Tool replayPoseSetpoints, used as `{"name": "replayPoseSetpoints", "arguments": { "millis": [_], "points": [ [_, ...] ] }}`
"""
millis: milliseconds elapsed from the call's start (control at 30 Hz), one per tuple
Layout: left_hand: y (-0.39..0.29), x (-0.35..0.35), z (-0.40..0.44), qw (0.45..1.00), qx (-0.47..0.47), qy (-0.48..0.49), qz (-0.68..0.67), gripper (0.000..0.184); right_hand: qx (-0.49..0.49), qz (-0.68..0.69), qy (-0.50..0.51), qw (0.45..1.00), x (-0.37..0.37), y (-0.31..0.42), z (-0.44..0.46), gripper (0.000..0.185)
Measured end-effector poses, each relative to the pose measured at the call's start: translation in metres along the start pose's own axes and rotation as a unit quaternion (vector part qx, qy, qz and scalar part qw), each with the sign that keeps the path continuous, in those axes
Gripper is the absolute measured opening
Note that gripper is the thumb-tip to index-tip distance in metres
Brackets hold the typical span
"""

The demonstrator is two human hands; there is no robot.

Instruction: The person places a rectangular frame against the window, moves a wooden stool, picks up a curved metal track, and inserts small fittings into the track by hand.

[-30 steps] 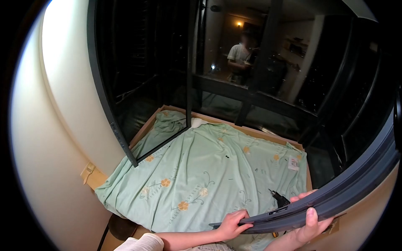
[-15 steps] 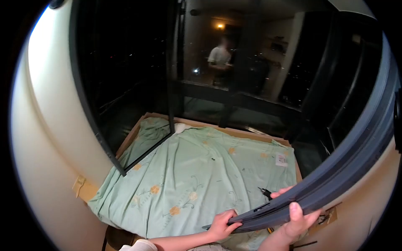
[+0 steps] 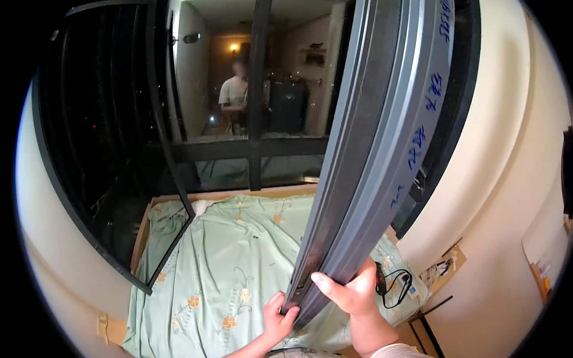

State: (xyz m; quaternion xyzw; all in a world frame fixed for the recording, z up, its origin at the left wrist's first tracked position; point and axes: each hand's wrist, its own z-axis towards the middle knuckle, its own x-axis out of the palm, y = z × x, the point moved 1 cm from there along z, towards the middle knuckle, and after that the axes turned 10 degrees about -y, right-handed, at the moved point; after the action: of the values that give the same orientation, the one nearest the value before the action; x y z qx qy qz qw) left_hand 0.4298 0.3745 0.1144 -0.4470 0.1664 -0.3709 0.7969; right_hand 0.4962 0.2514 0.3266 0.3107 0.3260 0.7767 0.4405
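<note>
Above a pale-green floral cloth (image 3: 206, 256), left hand (image 3: 278, 316) and right hand (image 3: 356, 293) clamp a long grey metal profile (image 3: 364, 161) bearing illegible blue handwriting (image 3: 434, 93).

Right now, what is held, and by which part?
A long grey metal-looking profile: left hand at its lower end tip, right hand just above.

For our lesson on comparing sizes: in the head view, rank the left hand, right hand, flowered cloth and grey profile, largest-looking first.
1. Flowered cloth
2. Grey profile
3. Right hand
4. Left hand
</note>
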Motion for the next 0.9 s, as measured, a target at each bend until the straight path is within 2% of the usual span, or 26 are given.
{"name": "replayPoseSetpoints", "arguments": {
  "millis": [133, 400, 500, 600, 633, 700, 900],
  "points": [
    [-0.016, -0.006, 0.013, 1.0, -0.014, 0.016, -0.007, 0.019, 0.051, 0.012, -0.006, 0.999, -0.003, -0.015, -0.002, 0.042],
    [-0.02, -0.015, 0.027, 0.998, -0.018, 0.058, 0.012, 0.018, 0.035, 0.015, -0.001, 0.999, -0.003, -0.024, 0.001, 0.038],
    [-0.055, -0.018, 0.053, 0.998, 0.057, 0.024, 0.02, 0.022, 0.037, 0.022, -0.003, 0.999, -0.005, -0.029, 0.0, 0.038],
    [-0.085, -0.015, 0.075, 0.996, 0.085, -0.017, -0.024, 0.025, 0.039, 0.047, -0.006, 0.998, -0.002, -0.03, -0.001, 0.038],
    [-0.092, -0.014, 0.08, 0.996, 0.083, -0.02, -0.022, 0.025, 0.037, 0.059, -0.002, 0.998, -0.004, -0.034, -0.003, 0.04],
    [-0.103, -0.011, 0.086, 0.99, 0.136, -0.011, -0.02, 0.03, 0.047, 0.059, -0.018, 0.997, 0.002, -0.03, -0.004, 0.04],
    [-0.106, 0.0, 0.079, 0.992, 0.117, -0.039, -0.04, 0.033, 0.048, 0.039, -0.032, 0.998, -0.002, -0.032, -0.004, 0.042]
  ]
}}
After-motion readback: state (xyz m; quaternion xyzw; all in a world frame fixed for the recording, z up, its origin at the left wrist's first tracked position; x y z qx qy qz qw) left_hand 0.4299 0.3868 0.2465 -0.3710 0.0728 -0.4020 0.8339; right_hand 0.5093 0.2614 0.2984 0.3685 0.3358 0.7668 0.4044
